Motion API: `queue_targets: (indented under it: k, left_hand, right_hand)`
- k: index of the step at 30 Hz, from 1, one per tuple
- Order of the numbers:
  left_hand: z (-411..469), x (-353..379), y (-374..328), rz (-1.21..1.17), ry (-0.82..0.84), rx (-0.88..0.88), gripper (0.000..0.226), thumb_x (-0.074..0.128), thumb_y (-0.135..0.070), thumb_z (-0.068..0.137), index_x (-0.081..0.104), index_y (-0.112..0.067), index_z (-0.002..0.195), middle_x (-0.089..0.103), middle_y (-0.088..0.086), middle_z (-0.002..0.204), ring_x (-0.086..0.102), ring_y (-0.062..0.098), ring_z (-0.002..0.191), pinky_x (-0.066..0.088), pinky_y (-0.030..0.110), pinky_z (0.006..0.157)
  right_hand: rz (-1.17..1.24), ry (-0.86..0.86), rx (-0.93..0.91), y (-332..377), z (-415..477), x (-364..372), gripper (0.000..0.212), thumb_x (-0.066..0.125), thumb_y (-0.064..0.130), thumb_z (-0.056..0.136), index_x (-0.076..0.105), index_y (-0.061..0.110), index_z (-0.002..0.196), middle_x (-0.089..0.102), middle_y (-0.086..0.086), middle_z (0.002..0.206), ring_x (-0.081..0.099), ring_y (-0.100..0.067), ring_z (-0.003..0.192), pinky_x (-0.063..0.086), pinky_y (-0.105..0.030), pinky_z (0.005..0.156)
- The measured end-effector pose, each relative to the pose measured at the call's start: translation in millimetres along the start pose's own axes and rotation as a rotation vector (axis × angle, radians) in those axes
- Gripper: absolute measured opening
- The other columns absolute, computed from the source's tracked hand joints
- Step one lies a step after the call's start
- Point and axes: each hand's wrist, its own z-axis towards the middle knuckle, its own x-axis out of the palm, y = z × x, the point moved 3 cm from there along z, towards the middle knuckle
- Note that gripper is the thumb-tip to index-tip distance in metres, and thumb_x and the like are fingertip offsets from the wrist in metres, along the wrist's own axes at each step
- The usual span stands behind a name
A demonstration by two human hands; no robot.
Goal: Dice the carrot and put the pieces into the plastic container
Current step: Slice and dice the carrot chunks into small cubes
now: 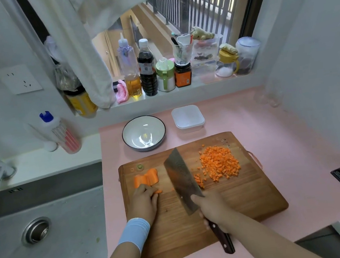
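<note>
The right hand (213, 208) is wrapped round the cleaver (181, 179) handle; the left hand (144, 199) pins carrot strips (158, 191) to the wooden cutting board (249, 194) with curled fingertips; uncut carrot slabs (145, 178) lie just beyond, diced cubes (220, 162) heap to the blade's right; the plastic container (188, 118) sits empty past the board; carrot seems stiff, damp, apt to roll, best held flat side down; bottle labels are unreadable.

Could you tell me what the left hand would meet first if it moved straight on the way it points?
Probably the carrot slices just beyond the left hand on the cutting board, though depth is unclear.
</note>
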Motion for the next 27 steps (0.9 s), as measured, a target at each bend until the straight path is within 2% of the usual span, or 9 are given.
queue_targets:
  k: [6,9,11,14,18,20,22,25,27]
  left_hand:
    - [-7.8,-4.7,-6.3,-0.027,-0.038,-0.089,0.026,0.052,-0.032,0.098,0.065,-0.024,0.119,0.064,-0.003,0.113,0.057,0.019,0.104,0.045,0.029,0.089]
    - [-6.6,-0.3,-15.2,-0.105,-0.057,-0.117,0.031,0.054,-0.027,0.098,0.060,-0.025,0.128,0.065,-0.003,0.117,0.058,0.019,0.106,0.041,0.025,0.092]
    - [-3.6,6.2,-26.2,-0.168,-0.051,-0.121,0.032,0.055,-0.021,0.097,0.061,-0.021,0.129,0.064,0.000,0.119,0.057,0.021,0.108,0.036,0.021,0.093]
    - [5.4,22.4,-42.8,-0.227,0.011,-0.133,0.027,0.057,-0.024,0.097,0.066,-0.018,0.121,0.065,-0.002,0.115,0.059,0.016,0.105,0.036,0.018,0.091]
    - [15.6,42.2,-64.7,-0.267,0.027,-0.251,0.018,0.062,-0.031,0.091,0.070,-0.023,0.105,0.068,-0.006,0.095,0.060,0.007,0.083,0.048,0.024,0.082]
    - [18.2,48.8,-72.9,-0.282,0.024,-0.312,0.011,0.064,-0.032,0.088,0.069,-0.024,0.095,0.067,-0.007,0.085,0.060,0.008,0.079,0.047,0.023,0.075]
    - [20.8,51.4,-74.1,-0.247,0.052,-0.352,0.012,0.064,-0.036,0.087,0.064,-0.025,0.092,0.067,-0.009,0.084,0.061,0.012,0.082,0.045,0.023,0.073]
    - [22.3,44.6,-69.6,-0.048,0.047,-0.256,0.018,0.062,-0.034,0.086,0.062,-0.027,0.103,0.057,-0.011,0.104,0.056,0.012,0.094,0.046,0.026,0.083]
    - [21.9,40.1,-66.4,-0.079,0.076,-0.076,0.031,0.058,-0.012,0.082,0.064,-0.027,0.108,0.050,-0.012,0.114,0.049,0.007,0.104,0.041,0.023,0.094]
  right_hand:
    - [0.054,0.062,0.055,-2.6,4.5,13.1,0.019,0.054,0.029,0.104,0.058,0.011,0.105,0.050,-0.003,0.054,0.043,-0.018,0.036,0.038,-0.024,0.043]
    - [0.060,0.019,0.075,-3.2,11.4,-12.0,0.018,0.053,0.029,0.104,0.058,0.012,0.099,0.049,-0.003,0.053,0.043,-0.018,0.038,0.038,-0.025,0.044]
    - [0.049,-0.035,0.066,-1.1,16.1,-35.4,0.017,0.053,0.028,0.104,0.060,0.013,0.104,0.049,-0.003,0.053,0.044,-0.018,0.038,0.039,-0.026,0.044]
    - [0.002,-0.125,0.036,6.6,22.4,-69.4,0.016,0.052,0.026,0.104,0.062,0.013,0.105,0.051,-0.005,0.056,0.046,-0.019,0.040,0.041,-0.028,0.044]
    - [-0.105,-0.167,0.006,18.0,25.4,-93.0,0.016,0.052,0.027,0.102,0.063,0.016,0.102,0.055,-0.007,0.059,0.050,-0.019,0.042,0.044,-0.029,0.046]
    - [-0.162,-0.158,-0.028,23.3,22.2,-93.4,0.018,0.052,0.028,0.101,0.065,0.016,0.098,0.056,-0.007,0.060,0.052,-0.020,0.041,0.045,-0.029,0.045]
    - [-0.234,-0.133,-0.064,27.4,17.5,-88.8,0.023,0.051,0.028,0.101,0.066,0.015,0.088,0.057,-0.007,0.057,0.053,-0.021,0.040,0.044,-0.028,0.043]
    - [-0.358,-0.091,-0.104,31.2,12.2,-77.9,0.033,0.051,0.028,0.103,0.061,0.011,0.076,0.054,-0.003,0.048,0.050,-0.022,0.036,0.041,-0.025,0.040]
    - [-0.418,-0.081,-0.126,31.5,11.5,-72.4,0.036,0.051,0.030,0.103,0.063,0.009,0.076,0.055,-0.004,0.049,0.051,-0.023,0.037,0.040,-0.025,0.039]
